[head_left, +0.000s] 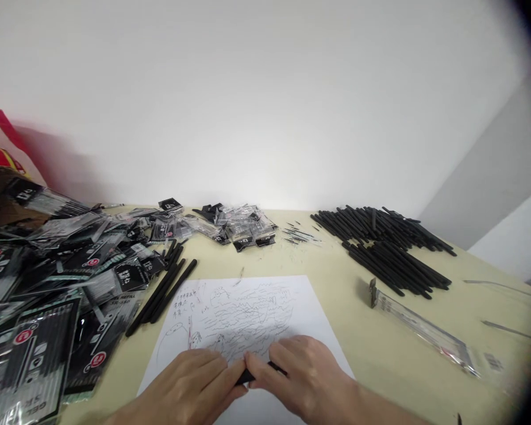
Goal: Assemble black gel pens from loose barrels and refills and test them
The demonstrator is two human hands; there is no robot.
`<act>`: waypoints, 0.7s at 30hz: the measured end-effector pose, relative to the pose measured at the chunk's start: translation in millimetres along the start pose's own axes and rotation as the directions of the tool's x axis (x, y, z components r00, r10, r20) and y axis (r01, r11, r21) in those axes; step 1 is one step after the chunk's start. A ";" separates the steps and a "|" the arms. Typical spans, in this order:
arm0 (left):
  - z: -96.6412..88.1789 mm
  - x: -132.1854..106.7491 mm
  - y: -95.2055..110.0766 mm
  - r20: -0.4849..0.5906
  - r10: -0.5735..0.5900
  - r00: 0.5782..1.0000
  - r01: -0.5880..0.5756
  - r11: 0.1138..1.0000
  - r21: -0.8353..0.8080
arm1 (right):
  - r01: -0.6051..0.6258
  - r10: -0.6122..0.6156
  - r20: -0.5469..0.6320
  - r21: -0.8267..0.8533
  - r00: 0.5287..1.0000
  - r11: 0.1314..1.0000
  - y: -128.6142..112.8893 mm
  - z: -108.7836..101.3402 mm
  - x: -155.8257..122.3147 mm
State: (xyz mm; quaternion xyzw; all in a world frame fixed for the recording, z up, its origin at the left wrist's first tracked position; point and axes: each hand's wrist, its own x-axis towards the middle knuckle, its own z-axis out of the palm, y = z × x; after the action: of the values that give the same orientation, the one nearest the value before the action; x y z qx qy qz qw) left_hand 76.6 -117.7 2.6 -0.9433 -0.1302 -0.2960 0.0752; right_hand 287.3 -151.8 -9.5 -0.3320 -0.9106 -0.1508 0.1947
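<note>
Both my hands meet over a sheet of white paper point(265, 287) covered in scribbled lines and small drawings. Between them is a black pen point(246, 376), mostly hidden by the fingers. My left hand point(190, 381) is closed around one part of it, and my right hand point(303, 369) grips the other, thumbs close together. Just beyond my left hand, several black pens point(163, 292) lie side by side at the paper's left edge. A pile of clear and black refill packets point(48, 348) spreads across the left of the table.
More packets point(248, 224) lie at the back, beside loose refills point(298, 233). A large heap of black pens point(380, 230) is at the back right. In front of it lies a clear plastic sleeve point(425, 324). A red bag point(4, 144) stands at far left against the wall.
</note>
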 end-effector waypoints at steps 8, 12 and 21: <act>7.5 -10.0 -17.2 0.097 -0.172 0.980 0.173 0.985 -0.001 | -0.160 0.161 0.052 -0.027 0.985 0.987 10.0 8.1 -2.2; 7.7 -13.1 -33.7 0.245 -0.371 0.896 0.372 0.927 0.047 | -0.222 0.225 0.097 -0.039 0.969 0.974 18.7 9.0 -6.1; 11.9 -20.4 -52.3 0.207 -0.514 0.832 0.485 0.856 0.177 | -0.209 0.202 0.131 0.040 0.970 0.977 24.8 2.7 -9.5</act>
State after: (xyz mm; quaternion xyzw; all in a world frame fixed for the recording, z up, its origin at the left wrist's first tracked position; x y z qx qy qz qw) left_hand 51.7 -69.3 -15.4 -0.8995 -0.3977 -0.1776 0.0334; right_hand 309.7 -137.6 -12.6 -0.4282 -0.8854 -0.0841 0.1598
